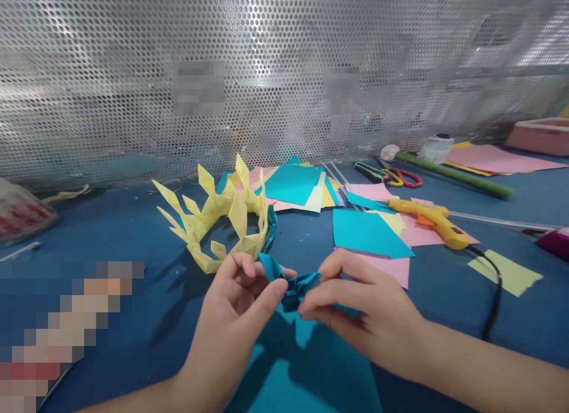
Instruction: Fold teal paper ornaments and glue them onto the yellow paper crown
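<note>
Flat blue sheet (329, 377) lies nearest the camera, at six o'clock on the bench (133, 223). Above it, between both hands, is a folded blue paper strip (296, 291): narrow, creased into small uneven pleats, one smoother flap rising toward ten o'clock. Left hand (237, 306): half curled, thumb pressed on the flap side. Right hand (373, 312): fingers bent, tips pinching the pleated end. At ten o'clock from the strip stands a yellow paper crown (208, 229) with pointed tips; at two o'clock, a glue gun (431, 222).
</note>
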Motion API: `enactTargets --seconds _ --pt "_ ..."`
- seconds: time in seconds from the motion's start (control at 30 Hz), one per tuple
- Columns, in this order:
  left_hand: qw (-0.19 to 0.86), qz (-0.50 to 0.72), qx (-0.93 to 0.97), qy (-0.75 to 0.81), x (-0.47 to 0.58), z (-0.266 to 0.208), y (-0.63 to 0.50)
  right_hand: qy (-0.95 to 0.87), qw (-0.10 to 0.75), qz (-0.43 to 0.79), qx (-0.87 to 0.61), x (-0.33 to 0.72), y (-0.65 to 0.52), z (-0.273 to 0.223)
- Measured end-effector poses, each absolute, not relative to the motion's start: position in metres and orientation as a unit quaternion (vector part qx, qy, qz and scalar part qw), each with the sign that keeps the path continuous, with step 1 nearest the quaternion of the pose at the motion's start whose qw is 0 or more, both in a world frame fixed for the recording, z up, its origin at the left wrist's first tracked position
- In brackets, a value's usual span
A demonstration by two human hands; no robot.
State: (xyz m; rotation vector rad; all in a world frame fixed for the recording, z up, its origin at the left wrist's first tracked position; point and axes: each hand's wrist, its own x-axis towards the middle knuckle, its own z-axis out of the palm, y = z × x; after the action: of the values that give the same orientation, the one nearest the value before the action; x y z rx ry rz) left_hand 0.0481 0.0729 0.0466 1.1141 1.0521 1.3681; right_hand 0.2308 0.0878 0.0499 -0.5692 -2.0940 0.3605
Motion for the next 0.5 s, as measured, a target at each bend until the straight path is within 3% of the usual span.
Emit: enactTargets --seconds 0.3,0.5 --pt "0.516 0.524 0.474 0.484 0.0474 0.0534 0.0722 -0.825 0.498 0.079 -0.254 0.2290 0.0842 0.0524" --pt "0.518 0.518 0.479 0.483 0.0504 0.0518 0.0731 -0.853 0.452 0.110 -0.237 0.2312 0.0876 0.0513"
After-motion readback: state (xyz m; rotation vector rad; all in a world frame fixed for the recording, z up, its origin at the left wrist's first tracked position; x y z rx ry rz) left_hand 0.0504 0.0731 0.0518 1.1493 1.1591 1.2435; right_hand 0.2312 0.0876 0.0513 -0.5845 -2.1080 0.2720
